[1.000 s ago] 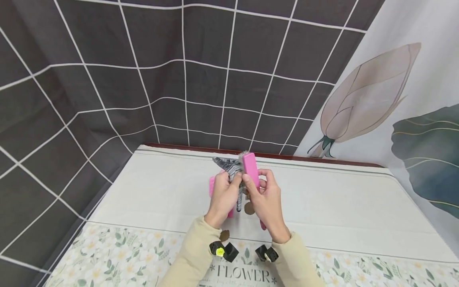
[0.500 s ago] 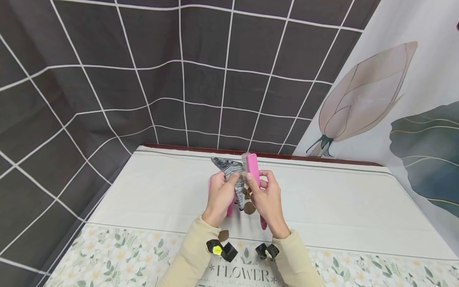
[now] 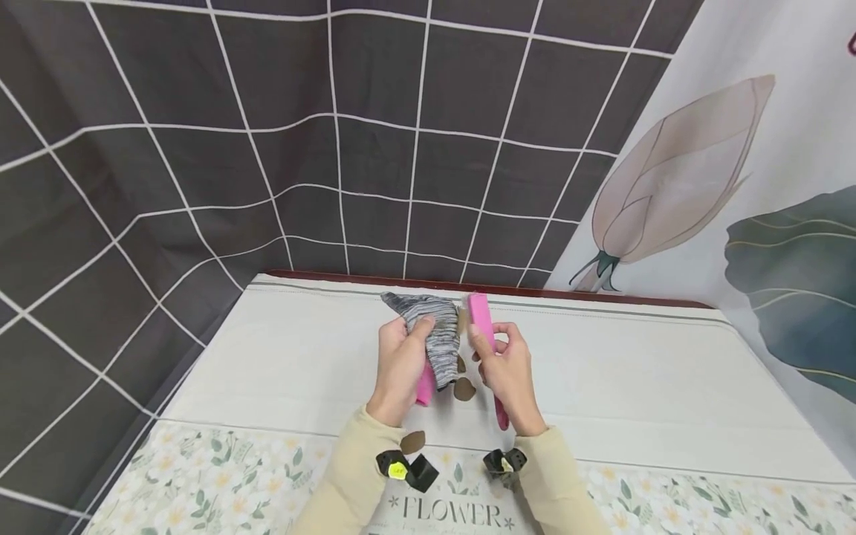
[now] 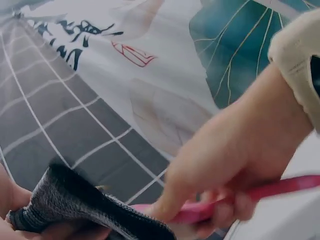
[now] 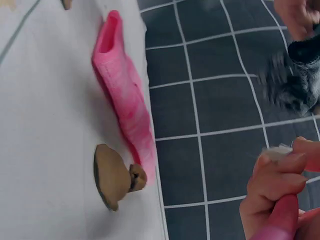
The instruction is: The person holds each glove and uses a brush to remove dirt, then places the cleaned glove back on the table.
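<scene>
My left hand [image 3: 400,364] grips a grey-and-black striped knit sock [image 3: 441,338], thumb on top, its cloth spread out flat toward the right. In the left wrist view the sock [image 4: 75,200] shows dark and bunched across the fingers. My right hand [image 3: 508,371] holds a pink brush [image 3: 481,316] upright, thumb along its back and fingers round it. Its pale bristles [image 3: 462,319] face the sock, right at its edge. The brush's handle [image 5: 284,220] runs down under the palm.
On the white tablecloth [image 3: 602,371] lies a pink sock [image 5: 122,85], partly behind the left hand in the head view. Brown leaf-shaped pieces [image 3: 464,388] lie below the grey sock, and another brown piece [image 3: 412,443] is by the left sleeve. A dark grid curtain [image 3: 374,171] hangs behind.
The grey sock has opened out wider and shifted left with my left hand. My right hand has drawn the brush to the right, widening the space between the hands.
</scene>
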`<action>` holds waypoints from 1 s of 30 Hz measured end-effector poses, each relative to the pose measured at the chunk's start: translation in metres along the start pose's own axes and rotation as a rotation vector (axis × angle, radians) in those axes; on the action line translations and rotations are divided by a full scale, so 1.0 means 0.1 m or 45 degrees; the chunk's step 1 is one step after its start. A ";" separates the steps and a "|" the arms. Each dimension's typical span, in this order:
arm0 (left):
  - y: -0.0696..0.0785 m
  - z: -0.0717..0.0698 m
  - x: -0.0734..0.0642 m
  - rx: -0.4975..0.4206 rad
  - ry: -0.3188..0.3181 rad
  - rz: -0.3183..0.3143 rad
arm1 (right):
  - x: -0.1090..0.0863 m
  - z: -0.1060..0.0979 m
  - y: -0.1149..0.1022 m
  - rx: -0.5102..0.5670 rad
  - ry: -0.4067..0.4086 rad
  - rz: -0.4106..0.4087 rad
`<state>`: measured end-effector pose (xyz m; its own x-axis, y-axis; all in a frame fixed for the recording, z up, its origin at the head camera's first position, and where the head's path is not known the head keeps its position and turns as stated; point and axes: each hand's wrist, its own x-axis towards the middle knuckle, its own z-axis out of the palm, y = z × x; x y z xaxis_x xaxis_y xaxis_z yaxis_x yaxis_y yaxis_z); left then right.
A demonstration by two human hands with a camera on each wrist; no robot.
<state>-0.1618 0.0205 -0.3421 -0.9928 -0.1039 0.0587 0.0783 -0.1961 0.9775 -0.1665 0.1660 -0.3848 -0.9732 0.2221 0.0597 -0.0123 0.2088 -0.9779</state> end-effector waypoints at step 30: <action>-0.02 0.04 -0.03 -0.114 0.049 -0.046 | -0.10 0.09 -0.12 0.378 -0.222 -0.105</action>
<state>-0.1592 0.0254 -0.3433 -0.9911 -0.1324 0.0138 0.0516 -0.2868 0.9566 -0.1588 0.1530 -0.3756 -0.9904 0.0448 0.1305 -0.1335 -0.0725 -0.9884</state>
